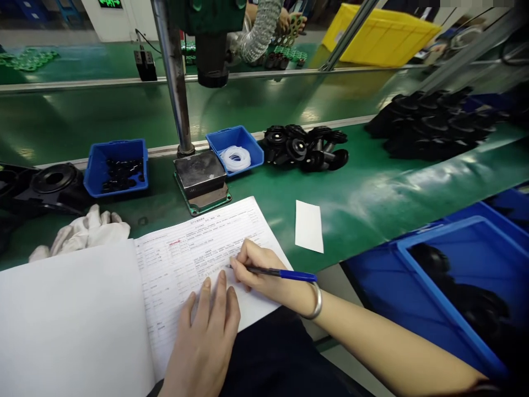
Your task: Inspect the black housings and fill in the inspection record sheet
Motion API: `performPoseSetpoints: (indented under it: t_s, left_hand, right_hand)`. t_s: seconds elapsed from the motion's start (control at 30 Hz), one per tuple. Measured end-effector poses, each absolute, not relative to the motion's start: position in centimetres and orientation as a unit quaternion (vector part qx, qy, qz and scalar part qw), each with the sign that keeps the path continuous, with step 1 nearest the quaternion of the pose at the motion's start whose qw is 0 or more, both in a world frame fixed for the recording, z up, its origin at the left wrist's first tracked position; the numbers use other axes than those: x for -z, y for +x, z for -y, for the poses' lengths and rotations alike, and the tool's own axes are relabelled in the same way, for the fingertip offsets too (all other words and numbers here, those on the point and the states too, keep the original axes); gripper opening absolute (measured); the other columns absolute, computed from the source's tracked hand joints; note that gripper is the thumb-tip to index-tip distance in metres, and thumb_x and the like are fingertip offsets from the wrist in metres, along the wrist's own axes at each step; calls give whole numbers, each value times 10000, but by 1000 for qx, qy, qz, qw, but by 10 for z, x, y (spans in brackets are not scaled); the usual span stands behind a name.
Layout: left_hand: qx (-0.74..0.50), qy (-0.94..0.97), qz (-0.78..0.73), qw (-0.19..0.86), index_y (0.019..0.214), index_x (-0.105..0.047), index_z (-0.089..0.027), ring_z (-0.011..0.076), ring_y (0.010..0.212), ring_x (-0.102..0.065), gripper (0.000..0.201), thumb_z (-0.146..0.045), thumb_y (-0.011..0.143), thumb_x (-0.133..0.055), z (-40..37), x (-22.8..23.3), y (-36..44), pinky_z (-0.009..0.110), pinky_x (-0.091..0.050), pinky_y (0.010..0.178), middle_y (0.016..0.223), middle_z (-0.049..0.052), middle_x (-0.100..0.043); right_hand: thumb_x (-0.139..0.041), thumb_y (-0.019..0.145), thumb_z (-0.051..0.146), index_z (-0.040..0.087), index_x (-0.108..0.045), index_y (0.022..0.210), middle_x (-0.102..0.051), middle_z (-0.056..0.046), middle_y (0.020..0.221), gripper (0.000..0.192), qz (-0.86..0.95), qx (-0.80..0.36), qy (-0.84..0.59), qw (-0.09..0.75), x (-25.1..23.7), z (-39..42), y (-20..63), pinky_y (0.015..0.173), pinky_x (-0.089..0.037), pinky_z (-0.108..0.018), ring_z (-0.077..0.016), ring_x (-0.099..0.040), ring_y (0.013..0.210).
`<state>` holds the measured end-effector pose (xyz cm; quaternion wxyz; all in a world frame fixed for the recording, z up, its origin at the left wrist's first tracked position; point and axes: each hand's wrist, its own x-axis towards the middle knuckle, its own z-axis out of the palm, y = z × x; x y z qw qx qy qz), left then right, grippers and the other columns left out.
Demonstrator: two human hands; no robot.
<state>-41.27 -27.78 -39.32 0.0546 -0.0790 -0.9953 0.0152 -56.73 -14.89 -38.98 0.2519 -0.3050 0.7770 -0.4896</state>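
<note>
Gloves [82,234], bins [117,166] & paper slip [309,226] beyond form [198,259].

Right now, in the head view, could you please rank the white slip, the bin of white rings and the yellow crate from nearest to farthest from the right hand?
From the right hand:
1. White slip, just right of it.
2. Bin of white rings, beyond the form.
3. Yellow crate, far side, upper right.

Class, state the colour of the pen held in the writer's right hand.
Blue, with a dark tip; the pen in the right hand shows best in the head view.
</note>
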Motion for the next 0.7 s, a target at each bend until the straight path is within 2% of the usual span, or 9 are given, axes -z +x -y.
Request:
performPoseSetpoints:
  t_s: [0.4,0.7]
  left_hand:
    - [-19,-80,995,51,1333,-513,-197,288,1307,-481,452,-303,894,-538,275,393,-414,463,-434,963,1513,83,-432]
    - [-52,-73,994,67,1275,-551,-198,299,1227,-548,388,-289,898,-535,274,391,-417,457,-513,890,1482,83,-479]
  right_hand:
    - [-504,937,279,228,-355,775,-536,65,530,226,-766,497,-315,258,395,149,-569,457,-368,-222,-99,-487,418]
    - [-505,959,310,221,-394,765,-537,55,542,241,-790,485,-300,226,399,150,-566,488,-390,-237,-101,-513,445]
